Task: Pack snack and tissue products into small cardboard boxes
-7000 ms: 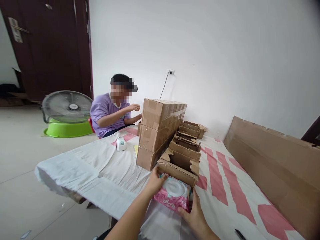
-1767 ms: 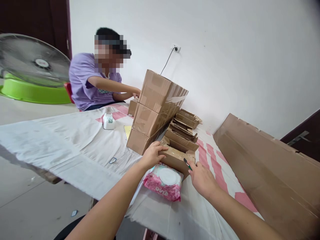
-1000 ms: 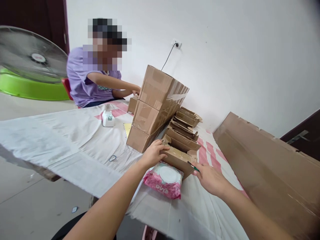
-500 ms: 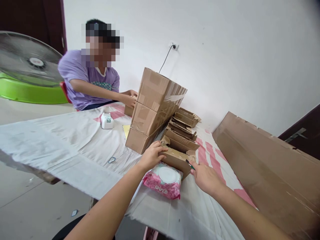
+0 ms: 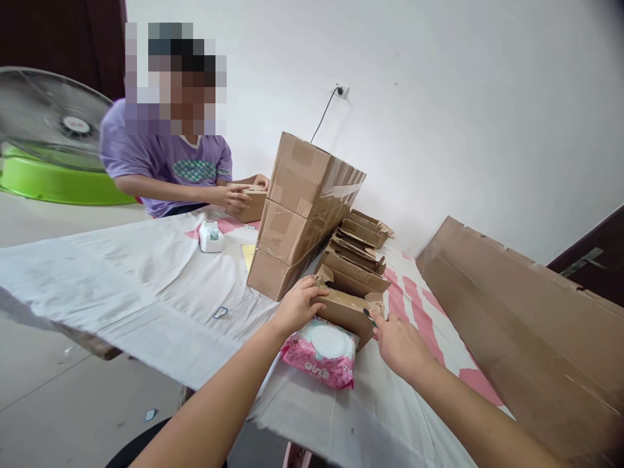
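At the near end of a row of open cardboard boxes, my left hand [image 5: 298,305] grips the upper left edge of the nearest cardboard box [image 5: 341,308], thumb and fingers closed on the cardboard. My right hand [image 5: 397,341] is closed around a slim dark-and-green tool [image 5: 370,318], its black tip at the box's right side. What kind of tool it is cannot be made out. The box's flaps stand up, ragged along the edges. A pink pack of wipes [image 5: 322,354] lies against its near side, below my hands.
A tall stack of taped boxes [image 5: 287,214] stands left of the row. Across the table [image 5: 146,286], a person [image 5: 166,169] handles a small box [image 5: 254,205]. A white device [image 5: 211,237] sits nearby. A large cardboard sheet [image 5: 517,331] leans at right; a fan [image 5: 53,123] stands behind.
The person across has shifted left and drawn the small box out from behind the stack, so more of it shows. My own hands have hardly moved.
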Demonstrator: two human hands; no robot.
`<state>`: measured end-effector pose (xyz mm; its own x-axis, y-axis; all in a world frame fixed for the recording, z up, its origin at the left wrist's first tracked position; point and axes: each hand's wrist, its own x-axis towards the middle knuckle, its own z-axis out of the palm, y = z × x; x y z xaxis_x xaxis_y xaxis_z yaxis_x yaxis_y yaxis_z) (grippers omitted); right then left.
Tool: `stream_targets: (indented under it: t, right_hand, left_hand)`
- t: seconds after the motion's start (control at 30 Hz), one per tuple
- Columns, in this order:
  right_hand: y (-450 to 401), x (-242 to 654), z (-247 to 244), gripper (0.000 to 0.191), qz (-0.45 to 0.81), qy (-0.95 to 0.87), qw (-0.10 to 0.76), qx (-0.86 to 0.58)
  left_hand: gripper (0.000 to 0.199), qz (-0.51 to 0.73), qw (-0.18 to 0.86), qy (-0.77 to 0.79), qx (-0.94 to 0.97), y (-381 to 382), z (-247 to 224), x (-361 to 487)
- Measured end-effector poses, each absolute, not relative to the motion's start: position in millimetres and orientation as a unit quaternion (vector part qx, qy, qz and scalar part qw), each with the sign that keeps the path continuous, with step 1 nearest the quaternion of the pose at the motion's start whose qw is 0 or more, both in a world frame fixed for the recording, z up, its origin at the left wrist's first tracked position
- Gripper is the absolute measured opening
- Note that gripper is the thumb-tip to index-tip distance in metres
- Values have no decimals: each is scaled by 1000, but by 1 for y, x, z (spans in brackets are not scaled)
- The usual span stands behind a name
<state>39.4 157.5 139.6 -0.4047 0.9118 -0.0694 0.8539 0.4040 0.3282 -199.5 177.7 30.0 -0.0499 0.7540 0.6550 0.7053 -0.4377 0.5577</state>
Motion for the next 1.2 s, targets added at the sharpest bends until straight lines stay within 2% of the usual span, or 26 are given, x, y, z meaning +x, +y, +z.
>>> stream_targets:
  t: [0.37, 0.73, 0.87, 1.0, 1.2]
  right_hand:
    - [164, 53, 125, 64, 286, 833, 156, 447]
    - [180, 60, 151, 59, 309, 869, 197, 332]
    - [176, 59, 147, 60, 243, 870, 176, 392]
    - [172, 54, 132, 50, 145, 845, 114, 503]
    - [171, 46, 122, 48, 72, 822, 59, 561]
  left_hand:
    - [33, 494, 26, 536, 684, 178, 29, -199]
    - [32, 494, 27, 537, 683, 178, 29, -199]
    - [32, 499, 27, 534, 682, 178, 29, -199]
    - [30, 502, 25, 530, 683, 178, 29, -198]
    - [30, 504, 20, 528, 683, 175, 30, -197]
